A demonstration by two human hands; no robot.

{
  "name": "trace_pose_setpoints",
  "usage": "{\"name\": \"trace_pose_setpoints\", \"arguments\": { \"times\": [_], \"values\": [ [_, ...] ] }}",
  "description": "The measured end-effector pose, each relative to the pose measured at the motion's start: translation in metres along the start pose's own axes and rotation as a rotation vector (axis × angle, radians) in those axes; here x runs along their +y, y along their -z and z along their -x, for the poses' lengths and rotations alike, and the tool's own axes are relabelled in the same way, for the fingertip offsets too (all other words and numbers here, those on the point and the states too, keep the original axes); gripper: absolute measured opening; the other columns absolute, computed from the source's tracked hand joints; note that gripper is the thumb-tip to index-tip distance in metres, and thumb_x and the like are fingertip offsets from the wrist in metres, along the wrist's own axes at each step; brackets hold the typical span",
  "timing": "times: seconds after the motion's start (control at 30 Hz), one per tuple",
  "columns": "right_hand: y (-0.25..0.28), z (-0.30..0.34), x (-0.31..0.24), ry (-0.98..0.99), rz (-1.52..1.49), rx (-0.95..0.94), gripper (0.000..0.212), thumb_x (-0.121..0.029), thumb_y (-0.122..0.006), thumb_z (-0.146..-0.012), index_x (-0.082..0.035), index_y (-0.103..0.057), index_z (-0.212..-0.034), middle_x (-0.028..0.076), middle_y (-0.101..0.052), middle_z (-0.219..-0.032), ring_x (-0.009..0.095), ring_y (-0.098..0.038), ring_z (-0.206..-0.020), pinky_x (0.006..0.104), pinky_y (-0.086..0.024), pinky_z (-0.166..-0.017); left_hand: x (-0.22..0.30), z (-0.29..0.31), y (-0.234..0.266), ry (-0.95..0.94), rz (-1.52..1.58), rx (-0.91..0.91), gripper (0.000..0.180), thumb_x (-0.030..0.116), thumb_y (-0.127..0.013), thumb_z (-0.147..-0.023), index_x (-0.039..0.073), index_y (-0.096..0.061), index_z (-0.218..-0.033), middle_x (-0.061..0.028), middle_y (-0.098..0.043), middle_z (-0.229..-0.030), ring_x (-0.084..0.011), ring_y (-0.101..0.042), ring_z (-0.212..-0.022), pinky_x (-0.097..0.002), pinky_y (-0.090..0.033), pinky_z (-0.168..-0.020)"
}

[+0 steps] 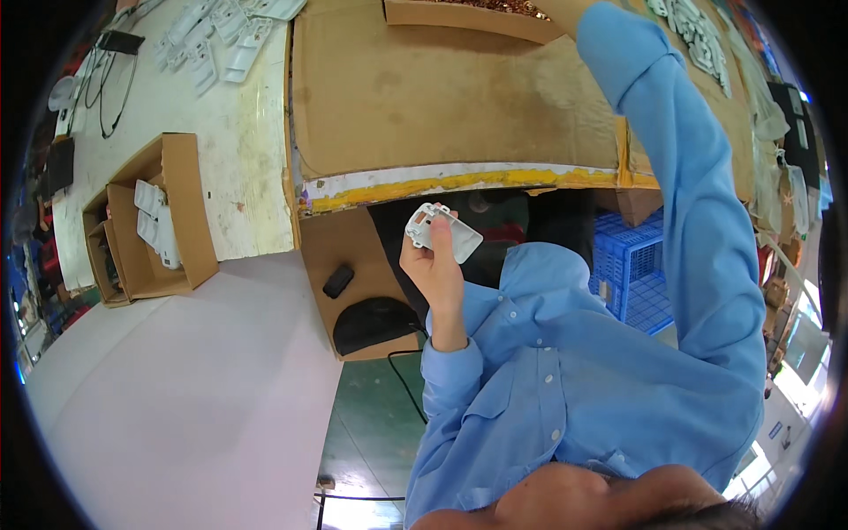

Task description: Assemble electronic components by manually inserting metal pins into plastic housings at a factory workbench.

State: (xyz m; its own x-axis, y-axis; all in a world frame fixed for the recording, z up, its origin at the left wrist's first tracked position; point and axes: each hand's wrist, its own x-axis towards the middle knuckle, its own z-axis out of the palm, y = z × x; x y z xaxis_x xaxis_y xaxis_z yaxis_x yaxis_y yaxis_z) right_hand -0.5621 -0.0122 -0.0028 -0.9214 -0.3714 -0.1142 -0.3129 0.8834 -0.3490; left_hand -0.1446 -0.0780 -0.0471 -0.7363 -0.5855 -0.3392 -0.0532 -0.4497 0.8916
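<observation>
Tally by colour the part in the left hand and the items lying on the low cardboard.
White: 1, the casing in the left hand
Black: 2, the small block and the half-round item
Total: 3

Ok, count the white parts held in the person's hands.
1: a white part in the left hand. The right wrist meets the top edge, so any in that hand is hidden.

Holding left grip up before torso, bending left arm at elbow, baring left wrist. Curling left fingers underneath, pressing thumb flat on top. Reaching far forward with right arm, putting right grip out of view past upper edge.
</observation>
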Motion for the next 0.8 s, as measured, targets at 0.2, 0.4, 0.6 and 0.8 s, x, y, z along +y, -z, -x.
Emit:
{"name": "trace_pose_setpoints", "arguments": {
  "times": [0.2, 0.4, 0.6, 0.8],
  "values": [
    [0.000, -0.017, 0.016, -0.080, 0.139, 0.081, 0.047, -0.036, -0.086, -0.065, 0.002, -0.072, -0.088, 0.024, -0.070, -0.094, 0.035, -0.068, -0.090, 0.0412, -0.054, -0.080, -0.003, -0.001, -0.002, -0.037, -0.063, -0.021, 0.022, 0.013, -0.062, -0.095, -0.005, -0.062, -0.109, -0.0104, -0.069, -0.097, -0.0128, -0.065, -0.087, -0.0265, -0.052, -0.078],
    [0.049, 0.004, 0.018, 0.103, -0.152, -0.321, 0.035, -0.026, -0.071, -0.073, 0.002, -0.072, -0.094, 0.024, -0.070, -0.096, 0.035, -0.067, -0.090, 0.0409, -0.053, -0.079, 0.000, 0.000, -0.004, -0.048, -0.098, -0.012, 0.017, 0.010, -0.061, -0.095, -0.004, -0.063, -0.104, -0.0086, -0.069, -0.095, -0.0089, -0.061, -0.084, -0.0244, -0.051, -0.077],
    [0.041, 0.014, -0.004, -0.026, 0.295, -0.081, 0.033, -0.022, -0.065, -0.073, 0.003, -0.072, -0.093, 0.020, -0.071, -0.096, 0.033, -0.067, -0.093, 0.0404, -0.052, -0.082, -0.004, -0.001, -0.002, -0.042, -0.143, -0.020, 0.019, 0.012, -0.061, -0.096, -0.004, -0.063, -0.104, -0.0080, -0.069, -0.094, -0.0090, -0.061, -0.084, -0.0247, -0.050, -0.077],
    [0.044, 0.023, -0.020, -0.011, 0.309, -0.156, 0.047, -0.034, -0.075, -0.072, 0.005, -0.071, -0.098, 0.023, -0.070, -0.099, 0.034, -0.067, -0.094, 0.0402, -0.052, -0.083, -0.001, -0.005, -0.002, -0.004, -0.092, -0.010, 0.021, 0.013, -0.060, -0.096, -0.004, -0.061, -0.108, -0.0095, -0.069, -0.095, -0.0111, -0.063, -0.085, -0.0260, -0.051, -0.077]
  ]
}}
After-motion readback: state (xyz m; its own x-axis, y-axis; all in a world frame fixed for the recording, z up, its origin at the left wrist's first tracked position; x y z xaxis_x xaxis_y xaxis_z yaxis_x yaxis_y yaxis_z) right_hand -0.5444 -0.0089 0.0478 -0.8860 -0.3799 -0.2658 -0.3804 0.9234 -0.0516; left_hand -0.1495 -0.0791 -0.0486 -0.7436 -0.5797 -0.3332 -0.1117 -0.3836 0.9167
